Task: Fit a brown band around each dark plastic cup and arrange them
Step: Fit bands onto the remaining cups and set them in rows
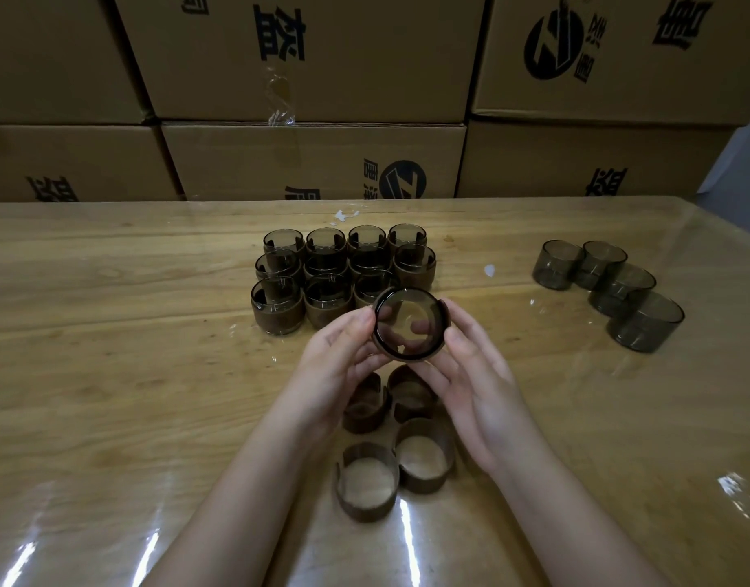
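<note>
Forearms frame the bottom of the shot, and between them 4 loose brown bands (366, 480) sit open-ended on the tabletop (110, 374). Just above those, the left hand (339, 353) and right hand (479, 387) meet on 1 dark cup (409, 324), lifted clear of the wood. The grip on both sides is closed on it: the left fingertips pinch the left edge and the right fingers curl round the right wall. The cup's axis is tipped so its mouth faces the camera, and a fitted band (424, 356) shows along its lower edge, looking seated. It's smoky and see-through, with fingers visible through the base. Straight beyond lies the block of 11 banded cups (280, 307) in rows of 4, 4 and 3, and the gap is at the front row's right end, directly behind the held cup. Placement looks like a short push forward while tipping upright. Off right, nearer the right hand, 4 bare cups (644, 324) cluster. Cardboard boxes (314, 158) wall the back.
</note>
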Tool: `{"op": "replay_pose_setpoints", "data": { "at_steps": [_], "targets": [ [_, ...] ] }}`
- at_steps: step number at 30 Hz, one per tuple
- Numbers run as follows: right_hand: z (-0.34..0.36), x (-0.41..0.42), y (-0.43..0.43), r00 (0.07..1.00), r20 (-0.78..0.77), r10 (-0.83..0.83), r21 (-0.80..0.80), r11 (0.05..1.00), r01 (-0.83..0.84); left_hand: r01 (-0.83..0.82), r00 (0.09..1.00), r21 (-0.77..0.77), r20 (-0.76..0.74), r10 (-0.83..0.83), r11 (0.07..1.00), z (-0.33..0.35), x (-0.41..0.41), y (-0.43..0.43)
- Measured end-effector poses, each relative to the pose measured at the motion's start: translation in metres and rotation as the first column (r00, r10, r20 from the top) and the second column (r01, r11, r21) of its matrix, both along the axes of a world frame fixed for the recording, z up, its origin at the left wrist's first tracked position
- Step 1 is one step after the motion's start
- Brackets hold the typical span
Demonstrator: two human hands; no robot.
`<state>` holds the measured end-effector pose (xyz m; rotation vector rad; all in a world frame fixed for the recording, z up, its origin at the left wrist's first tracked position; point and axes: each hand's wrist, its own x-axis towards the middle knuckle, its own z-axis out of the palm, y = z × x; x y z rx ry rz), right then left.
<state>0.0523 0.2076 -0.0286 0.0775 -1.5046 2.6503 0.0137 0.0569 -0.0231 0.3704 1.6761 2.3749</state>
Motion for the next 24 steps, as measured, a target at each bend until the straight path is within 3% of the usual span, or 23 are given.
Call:
{"op": "replay_pose_setpoints", "data": {
  "at_steps": [24],
  "targets": [
    [0.002, -0.003, 0.006, 0.987, 0.075, 0.140, -0.335, 0.936, -0.107, 0.040, 0.990, 0.203, 0.123, -0.066, 0.978, 0.000, 0.006, 0.011]
  ]
}}
